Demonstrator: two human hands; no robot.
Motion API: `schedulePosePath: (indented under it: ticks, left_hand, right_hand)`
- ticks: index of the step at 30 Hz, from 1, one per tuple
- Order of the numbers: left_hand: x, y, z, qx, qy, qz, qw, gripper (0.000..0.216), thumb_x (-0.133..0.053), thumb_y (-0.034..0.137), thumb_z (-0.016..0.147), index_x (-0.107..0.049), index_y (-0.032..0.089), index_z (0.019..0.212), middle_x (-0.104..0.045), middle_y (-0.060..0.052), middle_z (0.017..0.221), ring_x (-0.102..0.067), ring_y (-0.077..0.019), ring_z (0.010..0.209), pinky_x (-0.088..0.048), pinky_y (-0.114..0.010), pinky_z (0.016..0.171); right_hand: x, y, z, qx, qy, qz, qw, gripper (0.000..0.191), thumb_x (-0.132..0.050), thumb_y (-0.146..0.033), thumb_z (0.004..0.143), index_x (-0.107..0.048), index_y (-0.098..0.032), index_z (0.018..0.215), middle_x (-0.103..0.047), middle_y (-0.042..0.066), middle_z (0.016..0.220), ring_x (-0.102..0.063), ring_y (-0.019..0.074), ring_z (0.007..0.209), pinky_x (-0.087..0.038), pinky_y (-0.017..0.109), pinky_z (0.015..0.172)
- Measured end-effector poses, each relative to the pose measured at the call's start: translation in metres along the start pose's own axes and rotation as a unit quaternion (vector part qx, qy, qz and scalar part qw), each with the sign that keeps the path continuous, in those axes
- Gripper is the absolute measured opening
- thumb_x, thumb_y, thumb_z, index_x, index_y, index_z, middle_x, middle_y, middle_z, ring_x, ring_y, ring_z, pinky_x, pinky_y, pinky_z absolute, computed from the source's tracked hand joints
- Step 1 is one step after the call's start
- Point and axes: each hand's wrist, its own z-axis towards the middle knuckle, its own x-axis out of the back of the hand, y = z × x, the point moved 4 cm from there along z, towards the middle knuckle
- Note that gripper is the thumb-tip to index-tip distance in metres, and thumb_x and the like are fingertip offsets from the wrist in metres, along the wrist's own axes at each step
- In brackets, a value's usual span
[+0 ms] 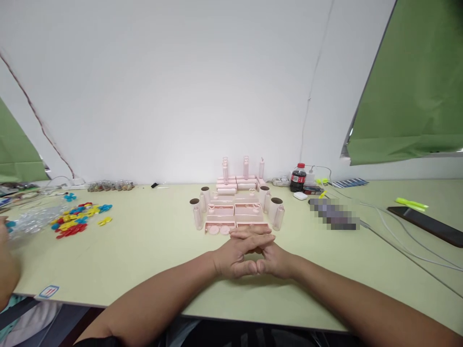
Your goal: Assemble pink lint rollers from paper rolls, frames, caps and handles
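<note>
My left hand [236, 256] and my right hand [278, 261] meet above the table in front of me. Their fingers interlace, stretched out across each other, and the thumb tips touch. Neither hand holds an object. Just beyond the fingertips are shallow pink boxes [220, 210], the nearest with two round pink discs [219, 230] in it. Pink cardboard tubes [277, 201] with brown insides stand on both sides of the boxes. Small clear pink bottles [197, 218] are upright beside them. More bottles [246, 168] rise on pink boxes farther back.
On the left lie colourful plastic flower-shaped pieces [77, 218] and clear plastic bags [38, 220], near another person's arm [7, 270]. To the right are a cola bottle [298, 178], a white case [300, 196], a blurred-out device [333, 213], cables [394, 226] and a dark phone [427, 225].
</note>
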Motion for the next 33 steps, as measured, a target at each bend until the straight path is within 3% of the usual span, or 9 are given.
schedulePosePath:
  ticks: [8,15,33]
  left_hand:
    - [0.0,0.001,0.001,0.04,0.003,-0.018,0.999,0.057,-0.03,0.053,0.098,-0.038,0.022,0.145,-0.046,-0.016,0.142,-0.037,-0.0318,0.137,-0.034,-0.053,0.111]
    - [-0.001,0.003,0.001,0.045,0.008,-0.002,0.999,0.058,-0.024,0.055,0.098,-0.042,0.019,0.141,-0.05,-0.018,0.136,-0.043,-0.0314,0.132,-0.037,-0.052,0.108]
    - [-0.003,0.0,0.002,0.086,0.012,-0.026,0.996,0.061,-0.017,0.054,0.099,-0.043,0.015,0.138,-0.052,-0.018,0.133,-0.045,-0.0274,0.13,-0.039,-0.049,0.108]
  right_hand:
    - [0.0,-0.006,0.002,0.0,0.001,0.025,1.0,0.087,-0.046,-0.077,0.08,-0.044,-0.017,0.144,-0.046,0.02,0.141,-0.04,0.0352,0.134,-0.033,0.059,0.109]
    - [0.003,0.003,-0.005,0.001,0.01,-0.022,1.0,0.08,-0.042,-0.073,0.086,-0.044,-0.016,0.143,-0.044,0.021,0.142,-0.038,0.0344,0.136,-0.031,0.059,0.111]
    - [0.005,0.001,-0.002,-0.039,0.016,-0.026,0.999,0.083,-0.031,-0.078,0.085,-0.052,-0.017,0.138,-0.048,0.019,0.141,-0.041,0.0348,0.134,-0.032,0.059,0.11]
